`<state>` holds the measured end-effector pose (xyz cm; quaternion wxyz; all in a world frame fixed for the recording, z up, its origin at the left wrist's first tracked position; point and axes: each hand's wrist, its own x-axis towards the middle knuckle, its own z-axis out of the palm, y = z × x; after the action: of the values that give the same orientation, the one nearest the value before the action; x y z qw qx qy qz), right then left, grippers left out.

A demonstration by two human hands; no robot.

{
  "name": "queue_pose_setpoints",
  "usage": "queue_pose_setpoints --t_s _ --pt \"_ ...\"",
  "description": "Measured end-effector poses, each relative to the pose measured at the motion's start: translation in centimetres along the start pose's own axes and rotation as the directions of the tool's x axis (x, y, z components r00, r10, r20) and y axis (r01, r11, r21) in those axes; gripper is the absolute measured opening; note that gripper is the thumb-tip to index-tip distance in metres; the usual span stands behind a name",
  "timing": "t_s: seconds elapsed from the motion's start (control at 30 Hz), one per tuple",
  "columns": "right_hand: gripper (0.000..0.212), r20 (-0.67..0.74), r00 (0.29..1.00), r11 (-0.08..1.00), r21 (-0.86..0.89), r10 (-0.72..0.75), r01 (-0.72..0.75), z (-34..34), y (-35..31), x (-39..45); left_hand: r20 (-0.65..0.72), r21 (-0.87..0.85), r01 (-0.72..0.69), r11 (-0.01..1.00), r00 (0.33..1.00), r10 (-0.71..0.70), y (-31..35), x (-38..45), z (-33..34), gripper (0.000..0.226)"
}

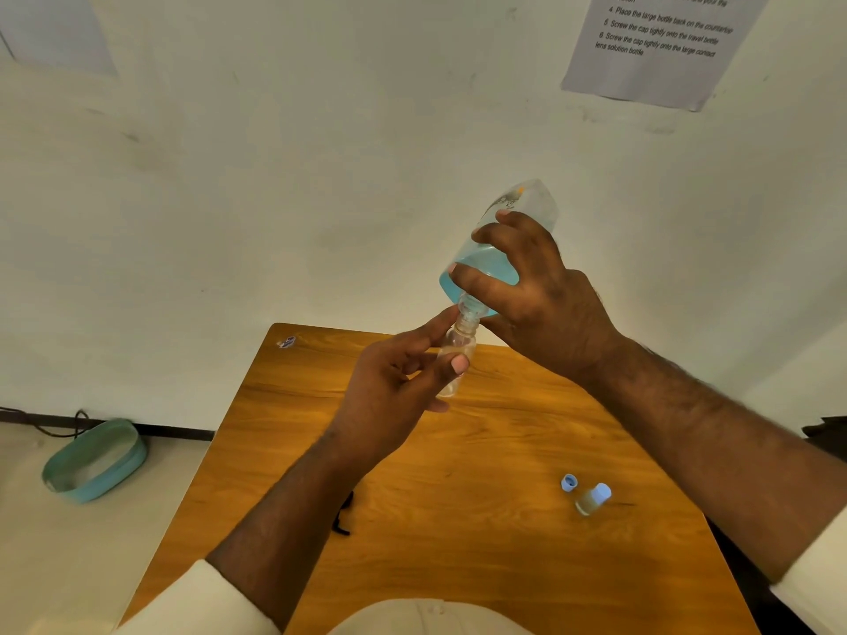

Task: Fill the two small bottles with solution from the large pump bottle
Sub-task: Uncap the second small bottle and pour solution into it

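My right hand (534, 291) grips the large clear bottle (518, 208), which is tipped neck-down with blue solution pooled at its shoulder. Its open neck meets the mouth of a small clear bottle (460, 343), held upright between thumb and fingers of my left hand (394, 382), above the far part of the wooden table (458, 474). The small bottle looks nearly empty. A second small bottle (593, 499) with a pale blue cap lies on its side at the table's right. Beside it sits a loose blue cap (569, 483).
A small black object (343, 515) lies on the table near my left forearm. A sticker (286, 342) marks the far left corner. On the floor at the left sits a teal basin (94, 460). A printed instruction sheet (660, 43) hangs on the wall.
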<state>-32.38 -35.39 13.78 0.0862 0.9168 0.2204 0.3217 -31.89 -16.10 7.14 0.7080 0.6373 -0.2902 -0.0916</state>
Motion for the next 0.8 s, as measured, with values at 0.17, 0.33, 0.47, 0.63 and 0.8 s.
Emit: queue_pose_setpoints --t_s 0.17,0.33,0.47,0.63,0.8 --pt "0.059 0.0 1.0 1.0 0.006 0.001 -0.001 0.11 0.06 0.08 0.002 -0.019 0.001 1.0 1.0 -0.001 -0.01 0.05 -0.05 0.05" --pt "0.056 0.008 1.0 1.0 0.008 0.001 -0.001 0.02 0.03 0.16 0.016 -0.056 0.002 0.998 1.0 -0.001 -0.04 0.2 0.03 0.05" --pt "0.053 0.002 1.0 1.0 0.003 0.003 -0.003 -0.27 -0.07 0.33 0.02 -0.077 0.007 0.997 1.0 -0.006 -0.04 0.35 0.08 0.05" --pt "0.052 0.006 1.0 1.0 0.001 0.003 -0.003 -0.57 -0.13 0.48 0.017 -0.073 -0.005 0.997 1.0 0.007 0.05 0.42 0.17 0.05" --pt "0.053 0.007 1.0 1.0 -0.002 0.003 -0.003 -0.6 -0.2 0.44 0.007 -0.042 -0.026 0.999 1.0 0.027 0.02 0.4 0.19 0.051"
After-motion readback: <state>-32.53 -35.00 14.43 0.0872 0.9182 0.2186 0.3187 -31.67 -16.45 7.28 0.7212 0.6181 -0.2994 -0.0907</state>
